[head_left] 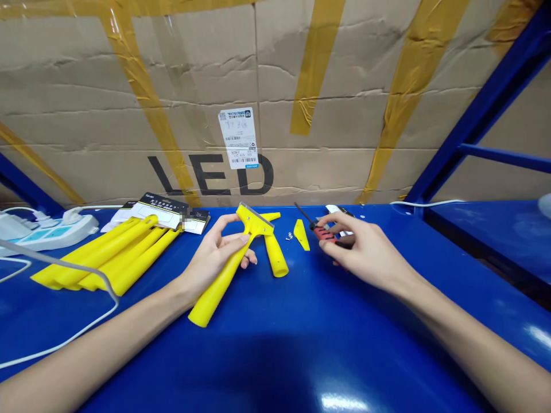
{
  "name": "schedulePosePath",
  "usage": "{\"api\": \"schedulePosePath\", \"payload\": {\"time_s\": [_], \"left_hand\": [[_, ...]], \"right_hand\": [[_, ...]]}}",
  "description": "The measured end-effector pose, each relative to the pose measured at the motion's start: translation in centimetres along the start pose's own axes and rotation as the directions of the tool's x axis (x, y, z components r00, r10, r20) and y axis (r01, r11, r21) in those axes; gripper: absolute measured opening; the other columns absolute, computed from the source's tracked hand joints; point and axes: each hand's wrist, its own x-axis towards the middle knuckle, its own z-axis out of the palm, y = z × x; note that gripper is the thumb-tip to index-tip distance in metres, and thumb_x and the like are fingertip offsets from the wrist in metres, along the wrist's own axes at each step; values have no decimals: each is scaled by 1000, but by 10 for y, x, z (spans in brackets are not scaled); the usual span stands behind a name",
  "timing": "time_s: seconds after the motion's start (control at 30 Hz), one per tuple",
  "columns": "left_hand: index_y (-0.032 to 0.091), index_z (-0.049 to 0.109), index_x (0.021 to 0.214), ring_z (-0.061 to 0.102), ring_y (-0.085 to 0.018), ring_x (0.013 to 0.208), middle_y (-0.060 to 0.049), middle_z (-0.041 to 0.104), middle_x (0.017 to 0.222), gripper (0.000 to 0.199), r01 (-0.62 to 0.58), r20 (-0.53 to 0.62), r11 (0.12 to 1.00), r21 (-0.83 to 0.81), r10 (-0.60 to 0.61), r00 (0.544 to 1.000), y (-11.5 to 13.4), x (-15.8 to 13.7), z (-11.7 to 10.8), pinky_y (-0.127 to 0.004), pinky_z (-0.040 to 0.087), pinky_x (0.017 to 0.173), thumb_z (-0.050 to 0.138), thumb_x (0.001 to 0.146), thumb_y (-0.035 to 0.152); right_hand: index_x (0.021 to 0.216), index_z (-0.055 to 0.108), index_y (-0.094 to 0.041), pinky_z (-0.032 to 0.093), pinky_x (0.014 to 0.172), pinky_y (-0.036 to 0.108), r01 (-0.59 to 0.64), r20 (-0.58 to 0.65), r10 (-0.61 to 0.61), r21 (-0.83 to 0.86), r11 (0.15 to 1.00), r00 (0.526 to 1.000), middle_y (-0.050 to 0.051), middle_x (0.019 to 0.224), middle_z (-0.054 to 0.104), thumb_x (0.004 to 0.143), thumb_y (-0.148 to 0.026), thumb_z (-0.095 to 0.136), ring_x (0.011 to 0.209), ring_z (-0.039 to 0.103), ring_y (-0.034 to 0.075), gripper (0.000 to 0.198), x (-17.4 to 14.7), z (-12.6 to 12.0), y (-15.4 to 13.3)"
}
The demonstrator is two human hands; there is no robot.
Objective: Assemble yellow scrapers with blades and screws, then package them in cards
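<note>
Over the blue table (275,350), the left hand (217,249) pinches one scraper (219,287), the right hand (359,246) curls round one screwdriver (325,234); one yellow plate (301,236) lies between.

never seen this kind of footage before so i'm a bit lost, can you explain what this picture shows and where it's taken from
There is no machine here, just one person's two bare hands. The single picture comes from a camera worn on the head, looking forward and down, so you see roughly the wearer's view. The left hand holds a yellow scraper by its handle. The right hand holds a red-and-black screwdriver. Between them, on the blue tabletop, lie a second yellow handle, a small flat yellow plate and a few tiny pieces, probably screws. Off to the left are more yellow handles with printed cards, and a white power strip. Behind stands a cardboard box marked "LED".
</note>
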Motion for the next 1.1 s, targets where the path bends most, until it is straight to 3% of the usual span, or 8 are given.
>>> {"api": "schedulePosePath", "payload": {"time_s": [0.17,0.37,0.47,0.53,0.63,0.7,0.87,1.1], "left_hand": [[22,44,128,65,-16,58,-2,71,71,55,-4,-9,1000,-6,4,1000,4,-1,9,-26,49,59,75,85,36],[21,43,127,66,-17,57,-2,71,69,59,2,-9,1000,-14,-2,1000,4,-2,16,-26,48,57,78,81,37],[21,43,127,65,-16,58,-2,72,70,59,3,4,1000,-6,-3,1000,4,-2,17,-25,49,57,78,82,37],[21,42,127,64,-15,58,-2,73,71,58,0,11,1000,-5,0,1000,4,-2,17,-24,49,58,77,83,36],[21,39,128,63,-14,57,-2,72,68,55,-2,36,1000,-8,2,999,3,-2,17,-24,49,59,73,87,35],[21,39,128,62,-14,57,-2,71,67,55,-4,38,1000,-13,5,999,3,-3,17,-24,49,59,72,87,33],[20,40,127,62,-13,56,-1,70,68,54,-8,37,1000,-30,10,999,4,-5,16,-23,49,57,73,86,32],[22,40,131,63,-13,59,-2,71,70,49,-21,86,1000,-6,21,996,2,-5,11,-22,49,59,67,92,31]], "right_hand": [[109,65,-18,46,69,36,39,-53,-74,-488,872,996,14,100,70,85,-21,54,86,68,28,26,-6,14,-2],[107,65,-20,35,58,35,-38,-48,9,-656,754,999,15,92,69,92,-35,50,74,65,30,26,-11,14,-6],[99,63,-21,39,63,35,58,-109,-124,-474,879,986,9,89,66,90,-30,56,76,61,25,14,-6,9,-1],[94,57,-23,42,66,33,183,-127,-197,-112,977,972,4,87,59,86,-22,60,73,55,19,8,-2,5,3],[88,48,-25,41,62,28,221,-65,-215,441,870,975,-3,83,49,82,-18,68,65,44,12,21,3,2,5],[86,46,-25,38,60,26,197,-31,-222,587,785,975,-4,82,46,80,-17,72,65,41,11,27,4,3,5],[88,43,-25,35,57,24,175,15,-238,636,752,971,-6,77,43,82,-14,70,64,38,11,30,2,9,6],[93,42,-26,44,64,27,408,40,-426,224,885,904,-4,79,51,82,-3,60,68,49,12,31,2,21,22]]}}
